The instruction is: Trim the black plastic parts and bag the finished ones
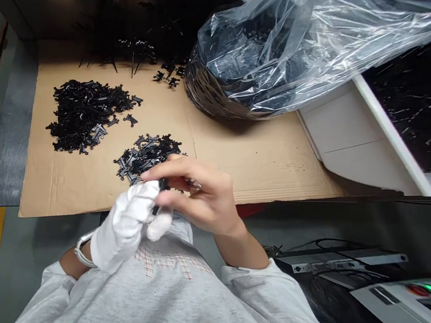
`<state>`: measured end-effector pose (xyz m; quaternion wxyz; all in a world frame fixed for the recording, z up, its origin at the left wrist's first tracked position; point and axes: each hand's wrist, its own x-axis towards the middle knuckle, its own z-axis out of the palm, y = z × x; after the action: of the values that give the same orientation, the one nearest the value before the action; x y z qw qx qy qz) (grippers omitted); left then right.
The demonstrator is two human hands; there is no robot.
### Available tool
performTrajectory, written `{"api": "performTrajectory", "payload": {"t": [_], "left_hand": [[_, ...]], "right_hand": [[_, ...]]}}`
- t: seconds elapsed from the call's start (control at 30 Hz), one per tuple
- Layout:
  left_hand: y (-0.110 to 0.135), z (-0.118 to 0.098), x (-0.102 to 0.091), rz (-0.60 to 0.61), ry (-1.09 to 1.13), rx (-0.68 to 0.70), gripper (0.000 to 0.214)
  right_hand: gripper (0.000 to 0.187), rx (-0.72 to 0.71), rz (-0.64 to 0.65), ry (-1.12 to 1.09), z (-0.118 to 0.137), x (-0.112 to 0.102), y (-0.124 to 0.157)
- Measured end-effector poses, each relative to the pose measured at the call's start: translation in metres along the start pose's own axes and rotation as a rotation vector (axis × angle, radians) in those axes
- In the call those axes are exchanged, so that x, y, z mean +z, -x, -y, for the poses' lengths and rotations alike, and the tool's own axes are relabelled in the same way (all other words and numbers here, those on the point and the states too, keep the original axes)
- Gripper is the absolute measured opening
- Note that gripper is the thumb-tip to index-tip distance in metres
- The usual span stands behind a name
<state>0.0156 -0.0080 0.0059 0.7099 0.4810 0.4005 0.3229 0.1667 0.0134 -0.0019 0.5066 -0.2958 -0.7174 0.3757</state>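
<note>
Lower centre of the frame: a grey sweatshirt point(140, 311) fills the foreground.

Directly above it, both hands meet in front of the chest.
- The left hand point(126, 225) wears a white glove. Its forearm enters from the lower left with a watch point(81, 250) at the wrist. The fingers are curled inward and closed on a small black part point(161, 185).
- The right hand point(204, 198) is bare. Its forearm rises from the lower centre-right and the wrist is bent toward the left. The thumb and forefinger are pinched on the same black part, with the remaining fingers folded underneath.
- The black part sits at the centre of the frame, between the two sets of fingertips and mostly covered by them.

Behind the hands lies a cardboard sheet point(255, 161).
- A small pile point(144, 155) of black parts rests on it, just beyond the fingertips.
- A large pile point(84, 110) lies farther back, in the upper left.

Upper right: a clear plastic bag point(302, 37) holds more black parts. A white bin point(348, 137) stands beside it at the right edge.
</note>
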Motion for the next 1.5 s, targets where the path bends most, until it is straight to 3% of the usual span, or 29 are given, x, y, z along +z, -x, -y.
{"api": "performTrajectory", "payload": {"t": [0.1,0.27,0.4,0.5,0.57,0.67,0.73,0.77,0.87,1.03,1.27,1.4,1.5], "left_hand": [[-0.002,0.002,-0.002,0.108,0.197,0.029,0.054],[-0.006,0.001,0.0,0.206,0.635,0.013,0.044],[-0.008,-0.001,0.004,0.183,0.685,-0.02,0.046],[-0.011,0.001,0.0,0.191,0.527,-0.005,0.044],[-0.015,0.003,-0.008,0.188,0.215,0.046,0.042],[-0.018,0.005,-0.022,-0.055,-0.29,0.164,0.031],[-0.017,0.004,-0.027,-0.189,-0.37,0.18,0.031],[-0.016,0.003,-0.027,-0.196,-0.342,0.157,0.031],[-0.011,-0.001,-0.023,-0.147,-0.226,0.11,0.026],[-0.006,-0.003,-0.013,-0.277,-0.098,0.097,0.034],[0.0,-0.007,-0.005,-0.365,0.018,0.042,0.028],[0.003,-0.008,-0.004,-0.378,0.055,0.015,0.026],[0.007,-0.008,-0.005,-0.351,0.055,0.015,0.031]], "right_hand": [[0.014,0.097,-0.04,-0.071,-0.005,-0.003,-0.002],[0.026,0.284,-0.086,-0.24,-0.012,-0.003,0.0],[0.025,0.338,-0.019,-0.232,-0.009,0.001,-0.003],[0.029,0.408,-0.028,-0.261,-0.005,0.0,-0.006],[0.032,0.433,-0.023,-0.27,-0.003,-0.003,-0.007],[0.035,0.45,-0.016,-0.229,-0.001,-0.009,-0.008],[0.036,0.459,-0.013,-0.187,-0.001,-0.011,-0.008],[0.036,0.461,-0.006,-0.167,-0.001,-0.011,-0.007],[0.035,0.418,0.018,-0.108,-0.002,-0.01,-0.004],[0.049,0.204,0.02,0.095,-0.003,-0.009,0.01],[0.023,-0.121,-0.043,0.389,-0.005,-0.003,0.014],[0.022,-0.163,-0.059,0.454,-0.008,0.0,0.013],[0.024,-0.114,-0.136,0.417,-0.008,0.003,0.012]]}}
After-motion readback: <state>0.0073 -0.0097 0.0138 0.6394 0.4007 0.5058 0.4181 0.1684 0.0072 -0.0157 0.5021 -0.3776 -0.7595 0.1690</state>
